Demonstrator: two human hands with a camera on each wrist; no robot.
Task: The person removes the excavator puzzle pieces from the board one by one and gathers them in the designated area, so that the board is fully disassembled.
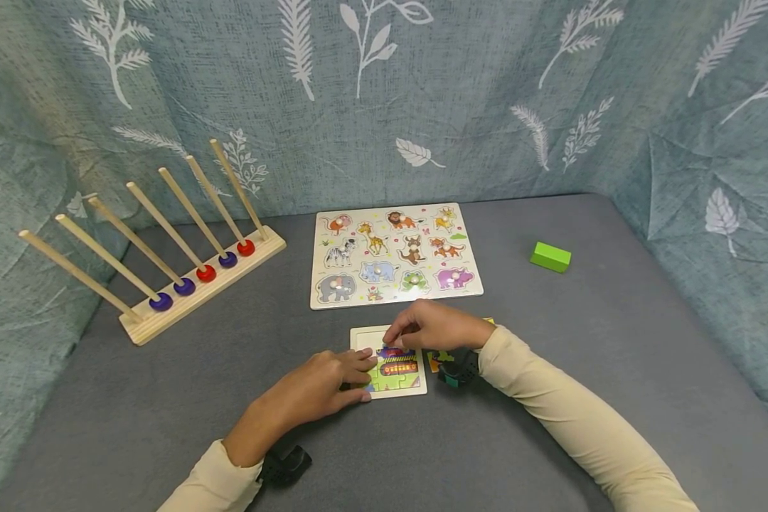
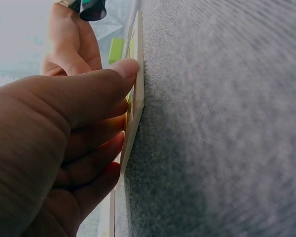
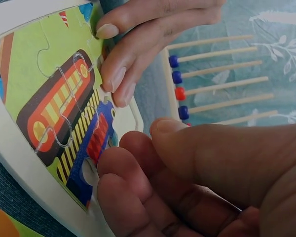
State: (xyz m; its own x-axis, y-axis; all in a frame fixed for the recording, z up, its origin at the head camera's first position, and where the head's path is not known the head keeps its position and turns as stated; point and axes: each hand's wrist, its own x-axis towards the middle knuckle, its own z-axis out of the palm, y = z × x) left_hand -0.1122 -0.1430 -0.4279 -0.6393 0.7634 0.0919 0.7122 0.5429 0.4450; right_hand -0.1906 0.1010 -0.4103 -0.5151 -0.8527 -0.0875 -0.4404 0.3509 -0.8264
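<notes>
A small jigsaw puzzle [image 1: 400,369] in a cream frame shows a vehicle with an orange-and-yellow track on green; its upper strip is bare. My left hand [image 1: 329,384] rests along the frame's left side, fingers fairly straight on the surface and thumb at the near edge [image 2: 139,91]. Over the bare upper part, my right hand [image 1: 432,326] has its thumb and fingers drawn together, pinching what looks like a small puzzle piece [image 3: 114,137], mostly hidden by the fingertips. More bright puzzle pieces [image 1: 432,361] lie partly covered under my right wrist.
Behind the puzzle lies an animal peg board [image 1: 389,245]. A wooden rack [image 1: 192,295] with upright pegs and red and blue rings stands at the left. A green block [image 1: 550,257] sits at the right. A leaf-patterned cloth [image 1: 461,92] hangs behind the grey table.
</notes>
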